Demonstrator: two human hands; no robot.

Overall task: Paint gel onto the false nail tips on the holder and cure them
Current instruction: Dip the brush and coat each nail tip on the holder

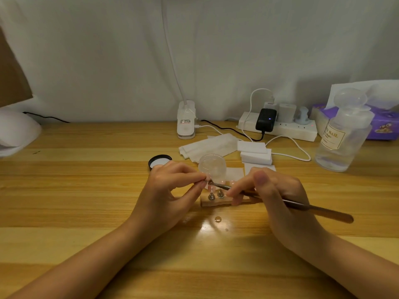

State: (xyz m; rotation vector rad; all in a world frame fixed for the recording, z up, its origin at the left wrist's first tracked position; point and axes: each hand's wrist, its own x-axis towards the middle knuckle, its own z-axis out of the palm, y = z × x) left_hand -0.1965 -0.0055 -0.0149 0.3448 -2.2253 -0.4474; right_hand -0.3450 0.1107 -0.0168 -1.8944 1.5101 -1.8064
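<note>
The left hand [170, 188] has its fingers [190, 173] curled, thumb and forefinger pinching a false nail tip [207, 182] at the left end of the holder [216, 202]. The right hand [278, 190] grips a slim metal brush [302, 205] like a pen, its fingers [239, 189] curled round the shaft; the brush's working end lies just beside the left fingertips, touching or almost touching the pinched tip, and the handle runs out behind the right hand toward the lower right. The holder, a small wooden block with metal posts, sits on the bench [86, 190] directly below and between the two sets of fingers; a couple of further pink tips show on it just ahead of the right fingers, partly hidden. An open clear gel jar [212, 168] stands just beyond the fingertips, and its black lid [159, 161] lies just behind the left knuckles. White wipes [207, 147] and foam blocks [255, 153] lie farther beyond the fingers, with a clear pump bottle [341, 134] well off past the right hand.
</note>
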